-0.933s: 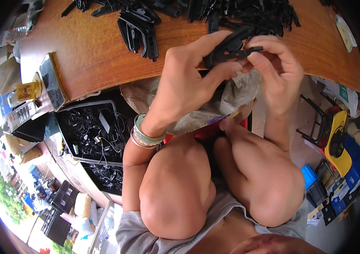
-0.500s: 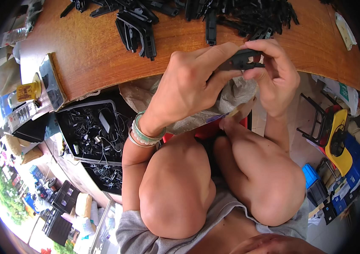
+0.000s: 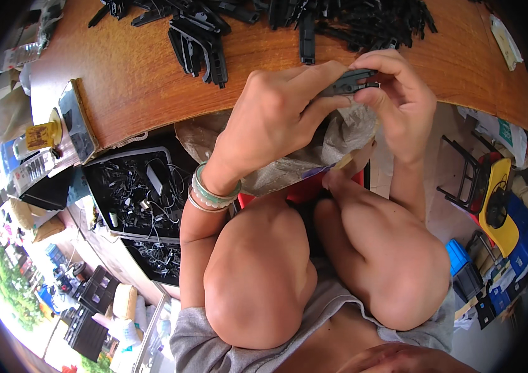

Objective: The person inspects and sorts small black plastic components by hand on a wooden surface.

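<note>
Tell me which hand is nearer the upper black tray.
Left. In the picture, the left hand is above and right of the upper tray; the right hand is farther right, at the right end of the dark part.

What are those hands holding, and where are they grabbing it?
A small dark part: the left hand grips its left end, the right hand its right end, between thumb and fingers.

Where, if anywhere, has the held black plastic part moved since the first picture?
Yes: the held black plastic part is lower in view, farther from the parts pile on the wooden table.
</note>
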Available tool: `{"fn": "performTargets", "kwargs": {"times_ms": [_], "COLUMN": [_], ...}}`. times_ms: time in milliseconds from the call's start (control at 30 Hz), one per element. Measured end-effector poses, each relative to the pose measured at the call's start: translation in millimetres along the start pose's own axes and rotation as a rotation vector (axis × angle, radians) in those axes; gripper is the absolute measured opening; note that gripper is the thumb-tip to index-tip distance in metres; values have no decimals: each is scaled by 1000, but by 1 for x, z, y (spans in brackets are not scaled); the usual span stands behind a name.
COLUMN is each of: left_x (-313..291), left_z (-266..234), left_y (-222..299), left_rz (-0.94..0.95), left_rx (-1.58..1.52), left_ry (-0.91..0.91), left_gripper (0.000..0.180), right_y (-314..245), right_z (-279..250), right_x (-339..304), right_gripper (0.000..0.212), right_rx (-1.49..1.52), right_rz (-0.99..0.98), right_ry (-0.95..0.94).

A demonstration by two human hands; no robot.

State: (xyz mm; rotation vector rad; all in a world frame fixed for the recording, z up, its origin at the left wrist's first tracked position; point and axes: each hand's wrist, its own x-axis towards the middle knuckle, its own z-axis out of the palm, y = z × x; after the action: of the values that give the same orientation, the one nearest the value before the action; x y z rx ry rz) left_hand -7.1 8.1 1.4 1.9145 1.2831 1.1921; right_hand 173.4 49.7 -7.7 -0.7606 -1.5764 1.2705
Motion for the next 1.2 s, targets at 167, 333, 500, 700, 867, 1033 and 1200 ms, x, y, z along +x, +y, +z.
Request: {"fn": "performTargets", "kwargs": {"times_ms": [167,333,500,700,867,1033,1200], "left_x": [1,3,5,19,35,18,12], "left_z": [0,-5,2,4,20,12,-6], "left_y": [-1,-3,0,-35,-42,-36,-28], "left_rz": [-7,-86,-152,-164,-86,-165,-571], "left_rx": [-1,-125,-168,17,643,572,-434], "left_ry": [-8,-43,-54,182,202,158,165], "left_gripper": [27,24,25,17,25,22,24], "right_y": [4,5,5,11,23,0,13], "right_z": [-1,-3,-7,-9,-3,14,-11], "right_x": [-1,2,3,14,42,47,35], "right_gripper": [27,25,21,19,19,19,14], "right_rx": [-41,-20,-84,-188,-1067,-1047,-510], "right_rz": [-70,-26,-16,73,-422,-410,-237], "right_ry": [-7,-53,-37,-168,-7,89,58]}}
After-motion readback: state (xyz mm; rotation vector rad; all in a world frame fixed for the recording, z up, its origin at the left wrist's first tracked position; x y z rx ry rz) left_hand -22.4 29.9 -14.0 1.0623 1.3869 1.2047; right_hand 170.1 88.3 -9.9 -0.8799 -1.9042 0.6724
